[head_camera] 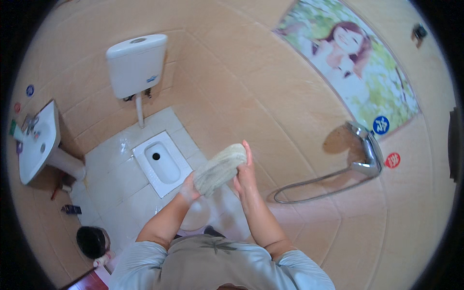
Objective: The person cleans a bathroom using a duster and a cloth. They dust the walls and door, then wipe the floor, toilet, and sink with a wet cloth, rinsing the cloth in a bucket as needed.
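Both hands hold an elongated, pale grey-green fabric item (220,169) out in front of me, above the floor. It may be a slipper or a folded cloth; I cannot tell which. My left hand (190,188) grips its lower left end, with whitish suds on the wrist. At the upper right end, my right hand (247,170) clasps the edge, with some fingers extended along it. The right forearm looks wet. Beneath my hands, close to my body, a pale basin (195,217) is partly hidden by my left forearm and shirt.
A squat toilet (163,166) is set in the tiled floor, below a wall cistern (137,65). To the left stands a pedestal washbasin (41,145), with a black bin (90,242) nearer me. On the right wall, a shower mixer (368,152) has a looping hose (308,197).
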